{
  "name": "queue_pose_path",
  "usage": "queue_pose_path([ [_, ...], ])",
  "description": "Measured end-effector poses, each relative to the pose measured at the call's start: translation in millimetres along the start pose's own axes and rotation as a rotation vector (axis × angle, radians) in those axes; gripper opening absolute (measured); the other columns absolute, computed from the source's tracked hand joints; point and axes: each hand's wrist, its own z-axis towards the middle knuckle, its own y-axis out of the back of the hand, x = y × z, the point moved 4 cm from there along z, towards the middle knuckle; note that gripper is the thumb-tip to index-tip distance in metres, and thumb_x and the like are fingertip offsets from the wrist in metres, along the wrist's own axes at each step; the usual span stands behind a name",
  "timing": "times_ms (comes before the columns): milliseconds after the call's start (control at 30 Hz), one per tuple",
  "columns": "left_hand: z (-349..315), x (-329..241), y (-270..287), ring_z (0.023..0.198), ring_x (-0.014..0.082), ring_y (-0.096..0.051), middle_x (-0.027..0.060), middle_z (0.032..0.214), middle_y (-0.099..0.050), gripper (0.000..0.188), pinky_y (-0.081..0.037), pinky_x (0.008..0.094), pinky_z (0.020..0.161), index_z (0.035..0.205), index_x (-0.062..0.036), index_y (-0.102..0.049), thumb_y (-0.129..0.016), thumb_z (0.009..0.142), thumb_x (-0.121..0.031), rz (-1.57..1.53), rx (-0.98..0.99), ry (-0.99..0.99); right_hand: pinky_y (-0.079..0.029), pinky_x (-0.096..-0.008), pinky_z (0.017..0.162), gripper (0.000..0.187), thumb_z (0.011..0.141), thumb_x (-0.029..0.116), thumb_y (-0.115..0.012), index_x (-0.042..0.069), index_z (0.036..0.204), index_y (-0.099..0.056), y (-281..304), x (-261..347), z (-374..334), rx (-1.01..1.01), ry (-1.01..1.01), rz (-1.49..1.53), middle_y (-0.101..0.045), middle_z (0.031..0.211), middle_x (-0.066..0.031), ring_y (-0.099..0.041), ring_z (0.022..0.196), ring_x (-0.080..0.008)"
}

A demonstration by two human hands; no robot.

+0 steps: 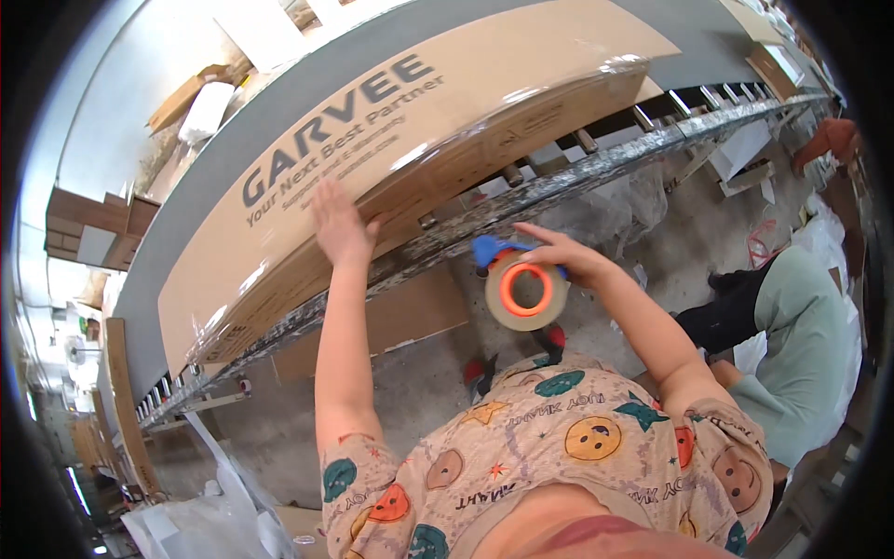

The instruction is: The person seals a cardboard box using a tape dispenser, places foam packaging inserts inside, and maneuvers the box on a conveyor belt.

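A long, flat brown cardboard box (521, 84) with dark printing lies across the roller conveyor in front of me. Shiny clear tape shows along its near edge and at its ends. My left hand (343, 224) rests on the box near that edge, palm down and fingers stretched out. Close to my body, below the conveyor's edge, my right hand (566, 253) grips a tape dispenser (488, 250) with a blue head. On the dispenser sits a wide roll of tape (549, 315) with an orange centre. The handle is mostly hidden by my fingers and the roll.
A worn metal rail (577, 160) edges the conveyor on my side, with rollers beyond it. Another person in light green clothing (805, 326) is close at my right. Cardboard (414, 312) lies below the rail, and plastic film (209, 517) is heaped at the lower left.
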Motion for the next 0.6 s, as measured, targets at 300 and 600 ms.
queue_pose_path([
  [300, 46.0, -190.6, 39.5, 0.119, 0.0356, -0.047, 0.0201, 0.124, -0.053, 0.054, -0.035, 0.0440, 0.102, 0.120, 0.0037, -0.053, -0.063, 0.085, -0.036, -0.317, -0.403, -0.305, -0.053, -0.0315, 0.080, 0.040, 0.083, 0.032, -0.064, 0.002, 0.109, -0.059, 180.0, 5.7, -112.2, -0.392, 0.057, 0.487, -0.065, 0.099, -0.0088, -0.064, 0.088, -0.0166],
  [600, 126.9, -283.9, 1.1, 0.117, 0.0313, -0.051, 0.0176, 0.125, -0.054, 0.062, -0.039, 0.0397, 0.100, 0.124, 0.0000, -0.049, -0.058, 0.086, -0.047, -0.154, -0.442, -0.403, -0.051, -0.0292, 0.084, 0.036, 0.085, 0.028, -0.064, 0.000, 0.108, -0.061, 238.6, 183.7, -25.3, -0.267, 0.512, 0.332, -0.064, 0.102, -0.0074, -0.063, 0.092, -0.0148],
])
